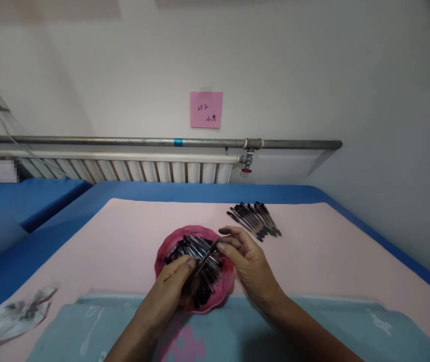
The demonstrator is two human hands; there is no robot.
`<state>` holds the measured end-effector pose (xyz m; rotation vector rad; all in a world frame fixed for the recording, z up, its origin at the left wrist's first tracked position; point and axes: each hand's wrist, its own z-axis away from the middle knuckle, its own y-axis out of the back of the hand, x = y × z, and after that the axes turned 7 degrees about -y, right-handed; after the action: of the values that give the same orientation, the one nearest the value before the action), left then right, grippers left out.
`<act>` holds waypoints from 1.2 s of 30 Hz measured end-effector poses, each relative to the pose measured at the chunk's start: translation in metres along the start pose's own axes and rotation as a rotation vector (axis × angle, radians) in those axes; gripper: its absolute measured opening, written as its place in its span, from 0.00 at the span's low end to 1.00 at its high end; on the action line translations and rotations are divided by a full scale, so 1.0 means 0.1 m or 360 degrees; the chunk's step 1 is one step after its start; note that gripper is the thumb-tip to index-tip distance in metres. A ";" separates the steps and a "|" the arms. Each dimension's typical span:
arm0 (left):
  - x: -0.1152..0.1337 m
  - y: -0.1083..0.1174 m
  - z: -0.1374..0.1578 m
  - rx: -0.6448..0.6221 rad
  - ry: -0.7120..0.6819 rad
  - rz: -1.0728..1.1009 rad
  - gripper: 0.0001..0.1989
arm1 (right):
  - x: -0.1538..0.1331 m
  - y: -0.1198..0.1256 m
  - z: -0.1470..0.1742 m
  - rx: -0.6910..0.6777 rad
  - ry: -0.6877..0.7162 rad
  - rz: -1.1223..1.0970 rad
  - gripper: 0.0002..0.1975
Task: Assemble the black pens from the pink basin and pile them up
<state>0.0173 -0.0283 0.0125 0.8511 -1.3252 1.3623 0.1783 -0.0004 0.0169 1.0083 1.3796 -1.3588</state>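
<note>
Over the pink basket [227, 296] a dark-tipped pen [206, 257] slants up to the right between my two hands. Its lower end is in the closed fingers of my left hand [175, 281]. My right hand [251, 264] pinches the upper end between thumb and fingers, with one finger lifted away. Beneath the hands, the basket holds a loose pile of clear-barrelled pens with black parts [195, 245]. Beyond my right hand, several black-capped pens [255, 219] lie side by side in a slanted row.
Pink sheeting [124, 236] covers the blue-edged table, with a teal cloth [112, 322] along the near side. Crumpled, stained tissue [22, 314] lies at the left. Behind the table are a radiator [162, 171], a metal pipe [124, 141] and a pink note [206, 110] on the wall.
</note>
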 end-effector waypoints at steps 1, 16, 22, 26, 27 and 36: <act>0.01 -0.02 0.01 0.0031 0.0052 0.0027 0.13 | 0.00 0.00 0.00 -0.0001 -0.0006 -0.0008 0.15; -0.04 -0.12 0.01 0.0066 0.0110 0.0219 0.21 | 0.10 -0.06 0.03 -0.0142 -0.0212 -0.0146 0.17; -0.04 -0.16 0.03 0.0079 0.0046 0.0248 0.26 | 0.12 -0.10 0.06 -0.0200 -0.0256 -0.0181 0.17; 0.03 -0.12 0.02 0.0081 0.0064 0.0236 0.25 | 0.08 -0.15 0.09 -0.0248 -0.0231 -0.0124 0.18; 0.05 -0.10 0.02 0.0093 0.0066 0.0236 0.24 | 0.07 -0.14 0.09 -0.0252 -0.0217 -0.0085 0.18; 0.17 0.16 -0.07 0.0315 -0.0103 0.0296 0.13 | -0.05 0.20 -0.09 -0.0174 0.0048 0.0791 0.04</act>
<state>-0.0014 -0.0167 0.0238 0.9287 -1.3621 1.6445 0.1985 0.0098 0.0164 1.2025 1.1115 -0.8937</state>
